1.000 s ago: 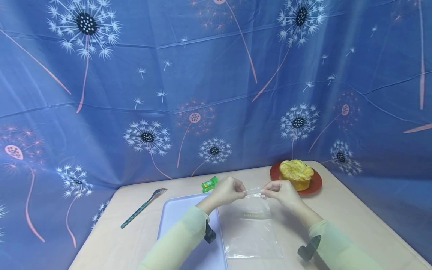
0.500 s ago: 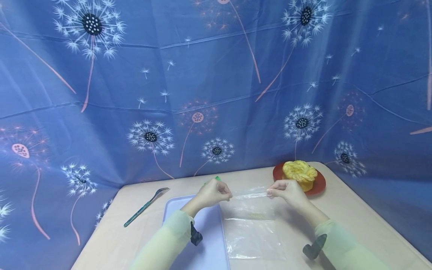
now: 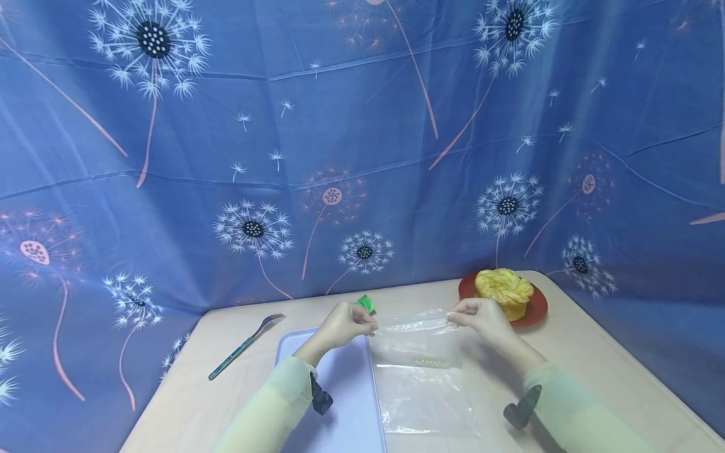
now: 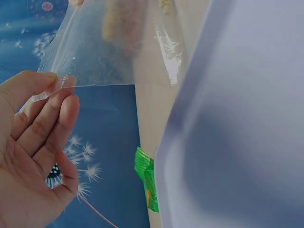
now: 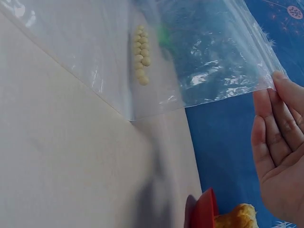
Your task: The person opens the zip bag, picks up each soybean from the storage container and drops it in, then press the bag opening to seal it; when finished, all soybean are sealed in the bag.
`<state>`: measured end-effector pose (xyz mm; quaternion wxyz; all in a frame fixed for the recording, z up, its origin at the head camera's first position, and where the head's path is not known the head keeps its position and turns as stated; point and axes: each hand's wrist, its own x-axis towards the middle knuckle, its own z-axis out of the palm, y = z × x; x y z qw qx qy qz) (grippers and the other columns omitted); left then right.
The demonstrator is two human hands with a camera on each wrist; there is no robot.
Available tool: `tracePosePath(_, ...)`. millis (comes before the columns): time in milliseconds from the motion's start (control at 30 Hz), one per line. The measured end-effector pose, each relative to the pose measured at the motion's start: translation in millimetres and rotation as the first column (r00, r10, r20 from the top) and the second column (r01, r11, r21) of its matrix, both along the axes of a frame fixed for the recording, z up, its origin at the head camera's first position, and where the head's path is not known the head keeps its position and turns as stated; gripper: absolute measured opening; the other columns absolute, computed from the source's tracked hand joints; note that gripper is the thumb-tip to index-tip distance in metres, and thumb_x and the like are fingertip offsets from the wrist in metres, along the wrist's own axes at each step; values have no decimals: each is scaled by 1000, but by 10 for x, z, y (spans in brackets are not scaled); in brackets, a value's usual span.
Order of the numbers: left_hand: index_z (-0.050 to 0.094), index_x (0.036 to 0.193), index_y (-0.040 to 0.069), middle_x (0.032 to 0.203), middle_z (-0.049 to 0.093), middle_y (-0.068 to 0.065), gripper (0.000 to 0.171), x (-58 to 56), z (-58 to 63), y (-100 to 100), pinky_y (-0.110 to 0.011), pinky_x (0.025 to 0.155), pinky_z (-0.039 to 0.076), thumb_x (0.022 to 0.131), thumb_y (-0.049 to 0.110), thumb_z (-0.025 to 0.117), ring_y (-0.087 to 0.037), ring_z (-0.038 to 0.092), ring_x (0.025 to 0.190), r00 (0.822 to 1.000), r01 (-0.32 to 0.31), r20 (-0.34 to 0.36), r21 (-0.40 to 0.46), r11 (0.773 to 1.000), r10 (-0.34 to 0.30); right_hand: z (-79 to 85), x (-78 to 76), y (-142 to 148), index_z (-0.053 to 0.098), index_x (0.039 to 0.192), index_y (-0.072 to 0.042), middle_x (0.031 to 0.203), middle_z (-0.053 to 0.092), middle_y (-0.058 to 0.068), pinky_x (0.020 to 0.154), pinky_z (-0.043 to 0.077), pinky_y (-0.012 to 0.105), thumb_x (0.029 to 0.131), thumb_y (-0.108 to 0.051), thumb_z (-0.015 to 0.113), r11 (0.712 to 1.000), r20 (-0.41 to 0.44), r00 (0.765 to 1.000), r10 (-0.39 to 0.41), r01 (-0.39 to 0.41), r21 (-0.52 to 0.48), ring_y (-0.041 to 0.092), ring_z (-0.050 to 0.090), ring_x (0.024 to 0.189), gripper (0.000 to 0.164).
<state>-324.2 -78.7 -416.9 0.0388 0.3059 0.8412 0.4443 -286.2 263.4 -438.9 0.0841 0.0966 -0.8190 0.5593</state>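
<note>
A clear zip bag is stretched between my two hands above the table. Thumb and fingers of my left hand pinch its upper left corner; my right hand pinches the upper right one. Several small, round, pale yellow beans lie in a row at a crease in the bag, as the right wrist view shows. Below that crease, clear film lies flat on the table; whether it belongs to the same bag I cannot tell. In the left wrist view, the bag's corner is between thumb and fingertips.
A pale lavender tray stands left of the bag, under my left forearm. Farther left lies a fork with a teal handle. A green wrapped packet is partly behind my left hand. At the back right, a red plate bears yellow bread.
My left hand has moved left, away from the right hand, and the bag's top has spread wide between them. The green packet is now more covered by the left hand. The view shifted slightly.
</note>
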Motion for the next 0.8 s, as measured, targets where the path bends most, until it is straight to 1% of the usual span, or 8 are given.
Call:
tracePosePath(67, 78, 88, 6, 81, 76, 0, 6, -33, -26, -7, -33, 80, 57, 91, 10, 75, -18, 74, 76, 1000, -21, 23, 10, 1000, 21, -17, -41, -3, 74, 95, 2, 88, 75, 9, 73, 55, 26, 90, -14, 79, 999, 0, 1000, -22, 22, 24, 13, 69, 80, 19)
tracePosePath(200, 78, 91, 6, 80, 76, 0, 8, -117, -88, 42, -41, 89, 55, 92, 12, 74, -17, 72, 79, 993, -101, 68, 25, 995, 99, -46, -139, -1, 74, 98, 2, 89, 76, 9, 73, 56, 30, 91, -17, 79, 995, -1, 998, -70, 70, 74, 17, 69, 81, 21)
tracePosePath(333, 77, 91, 3, 77, 74, -2, 7, -200, -179, 140, -37, 81, 57, 91, 9, 73, -15, 70, 75, 976, -198, 100, 37, 979, 194, -91, -234, -16, 71, 105, 10, 92, 75, 17, 74, 58, 35, 94, -10, 73, 994, 8, 997, -76, 75, 83, 24, 71, 82, 22)
tracePosePath(433, 76, 92, -2, 82, 74, -7, 8, -231, -234, 194, -33, 73, 58, 87, 4, 75, -19, 69, 75, 956, -275, 117, 21, 961, 271, -117, -266, -56, 67, 113, 15, 99, 73, 25, 76, 59, 38, 95, -3, 68, 996, 45, 997, -56, 52, 75, 26, 71, 84, 26)
tracePosePath(500, 74, 95, -5, 88, 73, -11, 13, -234, -262, 217, -35, 74, 59, 84, 1, 76, -24, 69, 81, 939, -319, 134, 2, 948, 315, -129, -272, -87, 65, 117, 16, 103, 72, 26, 75, 59, 35, 95, -2, 65, 995, 84, 995, -53, 45, 95, 22, 69, 83, 29)
tracePosePath(567, 73, 100, -8, 96, 73, -15, 20, -227, -286, 229, -37, 79, 58, 81, -2, 77, -28, 68, 89, 922, -355, 159, -17, 935, 353, -145, -273, -115, 64, 121, 16, 101, 71, 25, 66, 56, 32, 94, -3, 63, 992, 132, 990, -50, 34, 121, 17, 65, 74, 33)
tracePosePath(667, 71, 106, -11, 105, 72, -20, 27, -208, -307, 233, -42, 87, 57, 80, -3, 75, -34, 67, 99, 905, -383, 186, -41, 923, 384, -168, -278, -152, 61, 124, 16, 93, 71, 23, 55, 49, 28, 94, -4, 62, 989, 195, 979, -59, 30, 148, 12, 57, 61, 37)
tracePosePath(800, 69, 111, -13, 110, 70, -24, 31, -199, -322, 241, -46, 89, 56, 82, -1, 72, -38, 66, 103, 904, -383, 173, -76, 921, 390, -204, -269, -178, 59, 123, 20, 92, 71, 21, 56, 49, 25, 93, -3, 62, 989, 223, 972, -69, 36, 146, 12, 59, 64, 38)
